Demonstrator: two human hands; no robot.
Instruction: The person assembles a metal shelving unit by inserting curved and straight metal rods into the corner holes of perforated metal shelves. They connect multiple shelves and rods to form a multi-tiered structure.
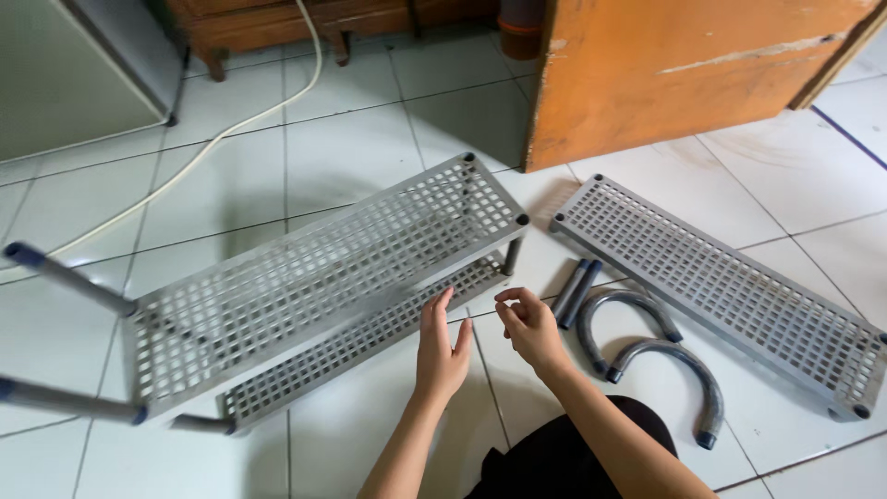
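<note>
Lower shelf mostly hidden beneath upper shelf.

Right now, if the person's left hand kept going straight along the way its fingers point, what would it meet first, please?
Probably the lower grid shelf of the part-built grey rack: the left hand points up and away, fingertips already at that shelf's near edge, though depth is unclear.

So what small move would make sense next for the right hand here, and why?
Probably reach the right hand to the two straight grey tubes just beside it: it looks empty, while the left hand rests by the two-tier grey rack.
</note>
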